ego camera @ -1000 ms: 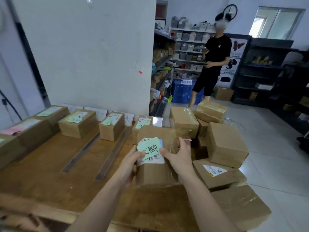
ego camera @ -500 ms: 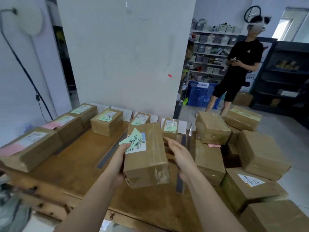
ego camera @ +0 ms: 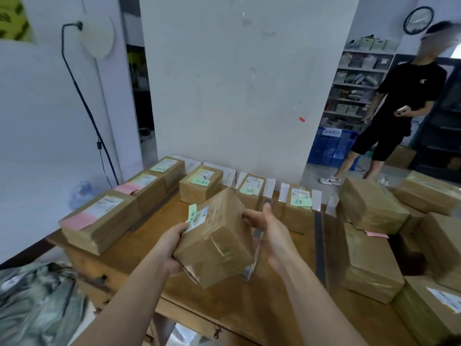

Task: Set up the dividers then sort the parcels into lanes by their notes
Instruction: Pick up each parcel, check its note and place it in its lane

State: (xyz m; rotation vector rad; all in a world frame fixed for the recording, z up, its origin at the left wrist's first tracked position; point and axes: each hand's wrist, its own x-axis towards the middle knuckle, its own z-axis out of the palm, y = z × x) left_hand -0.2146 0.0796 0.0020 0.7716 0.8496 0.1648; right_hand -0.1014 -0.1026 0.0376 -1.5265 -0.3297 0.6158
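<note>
The parcel point(ego camera: 217, 243), a taped brown box, hangs in the air over the wooden table point(ego camera: 237, 305). Its long axis runs away from the person toward the white pillar point(ego camera: 237, 83), far end raised, near end face toward the camera. Its labelled face is turned to the left. That face carries a green note point(ego camera: 192, 213) with dark handwriting and a white barcode label point(ego camera: 198, 218), both too blurred to read. The left hand point(ego camera: 172, 245) grips the parcel's lower left edge, fingers curled beneath. The right hand point(ego camera: 270, 228) is spread beside the parcel's right face, thumb up; whether its fingertips touch cannot be told. Beyond the parcel stand sorted parcels point(ego camera: 200, 183) with green notes bearing illegible handwritten characters. Left of it lie parcels with pink notes point(ego camera: 99, 221). A dark divider point(ego camera: 319, 245) lies flat to the parcel's right, and beyond that an unsorted stack point(ego camera: 371, 203).
</note>
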